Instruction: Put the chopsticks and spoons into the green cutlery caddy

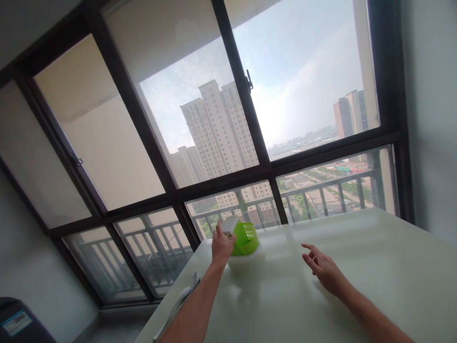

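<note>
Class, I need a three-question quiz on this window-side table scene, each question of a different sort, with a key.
1. True or false: the left hand grips the rim of the green plastic basket.
2. Which best describes the right hand? A. holds a cup B. open above the white table, holding nothing C. presses the window handle
3. Fill in: the basket stands near the table's far edge, close to the ____.

Key: 1 true; 2 B; 3 window.

Both hands outstretched, left [222, 245] curled, right [323, 267] open-fingered
</note>
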The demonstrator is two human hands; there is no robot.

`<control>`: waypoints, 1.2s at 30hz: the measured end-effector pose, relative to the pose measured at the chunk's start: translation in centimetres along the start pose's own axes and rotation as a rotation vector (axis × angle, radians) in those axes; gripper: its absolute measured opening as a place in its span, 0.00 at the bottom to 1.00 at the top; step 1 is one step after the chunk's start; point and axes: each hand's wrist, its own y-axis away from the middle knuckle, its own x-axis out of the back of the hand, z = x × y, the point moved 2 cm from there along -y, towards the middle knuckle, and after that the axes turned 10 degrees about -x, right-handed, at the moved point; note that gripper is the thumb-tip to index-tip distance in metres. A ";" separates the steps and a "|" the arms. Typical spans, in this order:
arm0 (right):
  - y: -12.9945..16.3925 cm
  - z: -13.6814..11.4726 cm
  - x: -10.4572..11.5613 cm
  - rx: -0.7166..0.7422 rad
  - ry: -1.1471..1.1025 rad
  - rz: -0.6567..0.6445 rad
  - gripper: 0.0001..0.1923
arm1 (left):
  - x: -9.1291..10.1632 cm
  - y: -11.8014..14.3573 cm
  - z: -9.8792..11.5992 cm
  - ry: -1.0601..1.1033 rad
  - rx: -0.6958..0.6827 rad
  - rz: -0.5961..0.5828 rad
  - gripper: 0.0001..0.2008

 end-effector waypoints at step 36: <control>1.6 -0.3 -0.7 0.118 0.411 -0.216 0.29 | -10.3 18.7 8.7 0.342 -0.661 -0.823 0.30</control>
